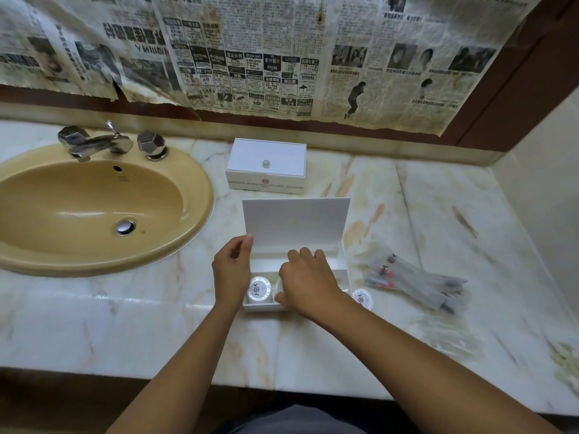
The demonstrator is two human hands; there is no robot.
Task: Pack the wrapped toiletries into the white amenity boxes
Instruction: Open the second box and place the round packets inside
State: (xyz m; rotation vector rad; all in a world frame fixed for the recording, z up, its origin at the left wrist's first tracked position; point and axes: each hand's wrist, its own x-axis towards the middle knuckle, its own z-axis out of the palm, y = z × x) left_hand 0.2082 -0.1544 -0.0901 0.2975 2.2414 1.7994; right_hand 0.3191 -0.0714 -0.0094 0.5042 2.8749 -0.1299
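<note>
Head view: left hand [232, 270] pinches the open white amenity box's [343, 267] raised lid [296, 220]; right hand [305, 281], fingers curled, reaches inside, its grip hidden.

We see the sink [94, 208] at the counter's [407, 214] left end. A shut box [266, 166] sits by the back edge; before it stands an open box [297, 245] holding a round soap [259, 290]. Right of it lie another soap [362, 298] and wrapped packets [413, 278].

The countertop [344, 333] looks like glossy veined marble. The sink [194, 195] is smooth glazed ceramic, its tap [97, 144] polished metal. Both boxes [266, 183] [346, 270] appear matt white. The toiletry wrappers [416, 280] are clear, crinkled plastic; the wall carries yellowed newspaper [250, 51].
</note>
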